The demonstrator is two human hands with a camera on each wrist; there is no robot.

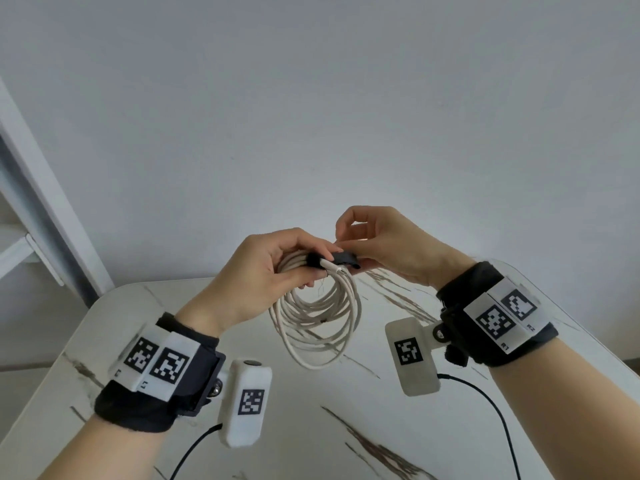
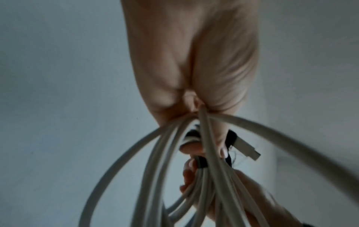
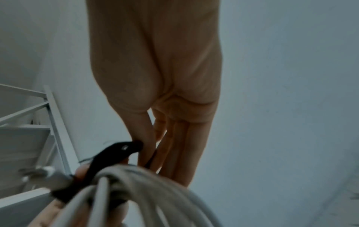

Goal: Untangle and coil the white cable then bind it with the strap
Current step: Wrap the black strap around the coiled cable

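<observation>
Two hands [image 1: 273, 268], one coiled cable [image 1: 317, 323], apparently one black strap [image 1: 344, 258].

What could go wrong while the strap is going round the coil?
The left hand alone grips the cable coil at its top; if it loosens, the loops could spring apart. The plug end sticks out beside the black strap and may stay unbound. The right hand only pinches the strap, which might slip.

Both forearms are reaching forward and angling inward, the hands meeting at chest height; the left hand [image 1: 273, 268] is curling its fingers and thumb around the coiled white cable [image 1: 317, 323], gripping it at the top. The right hand [image 1: 384, 244] is pinching the black strap [image 1: 344, 259] between thumb and fingertips; its other fingers are arching above.
</observation>
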